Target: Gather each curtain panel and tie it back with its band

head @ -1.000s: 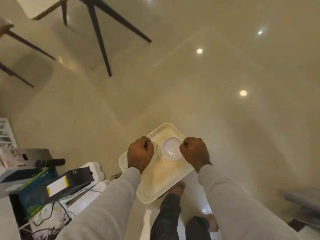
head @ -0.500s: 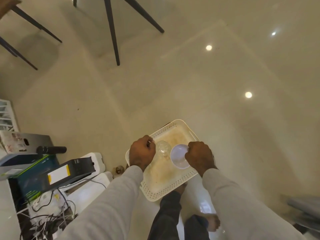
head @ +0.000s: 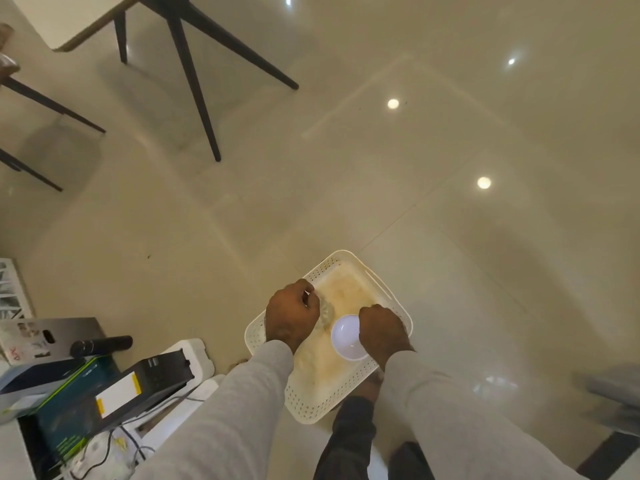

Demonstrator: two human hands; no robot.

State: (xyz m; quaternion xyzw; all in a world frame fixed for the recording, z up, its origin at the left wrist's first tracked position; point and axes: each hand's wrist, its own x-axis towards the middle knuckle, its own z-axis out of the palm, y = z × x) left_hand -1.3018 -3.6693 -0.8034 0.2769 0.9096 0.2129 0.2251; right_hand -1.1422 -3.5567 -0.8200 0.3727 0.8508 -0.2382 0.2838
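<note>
Above glossy tiled floor (head: pixel 398 209): left hand (head: pixel 291 318) and right hand (head: pixel 381 332) clenched on white perforated tray (head: pixel 311 407) rims; white bowl (head: pixel 346 337), clear glass (head: pixel 325 315) on tray; curtain, band not in view.

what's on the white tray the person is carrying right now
On the white tray sit a white bowl and a clear glass item, partly covered by the left hand. The right hand hides the tray's far edge.

Warm dim light; ceiling-lamp glare spots on glossy floor (head: pixel 433 209); soft blur, wide-angle edge bending.
</note>
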